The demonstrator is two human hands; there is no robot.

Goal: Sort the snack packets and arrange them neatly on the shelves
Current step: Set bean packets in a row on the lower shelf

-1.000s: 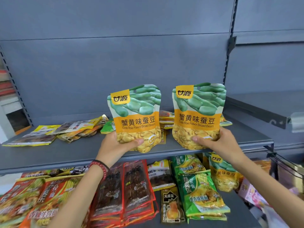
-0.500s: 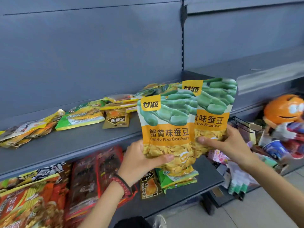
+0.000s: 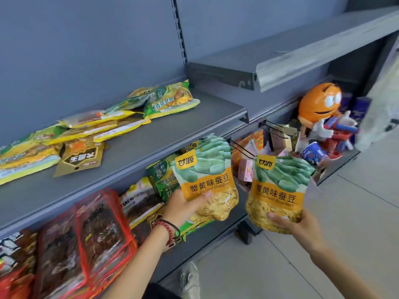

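My left hand (image 3: 183,209) grips the bottom of one green-and-orange broad bean packet (image 3: 207,175), held upright in front of the lower shelf. My right hand (image 3: 302,228) grips a second identical broad bean packet (image 3: 280,190), held past the shelf's right end, over the floor. The two packets are side by side and apart. The middle shelf (image 3: 151,143) carries yellow and green packets (image 3: 168,102) and a brown packet (image 3: 81,157), all lying flat. Red packets (image 3: 86,234) and green packets (image 3: 160,175) lie on the lower shelf.
A higher grey shelf (image 3: 269,61) on the right bay carries nothing. Below it stand an orange round-headed figure (image 3: 319,104), wire hooks (image 3: 241,148) and small boxes. Tiled floor (image 3: 323,277) lies at the lower right.
Both packets have come down from the middle shelf's height to the lower shelf's level and moved apart again. The view has swung right and down.
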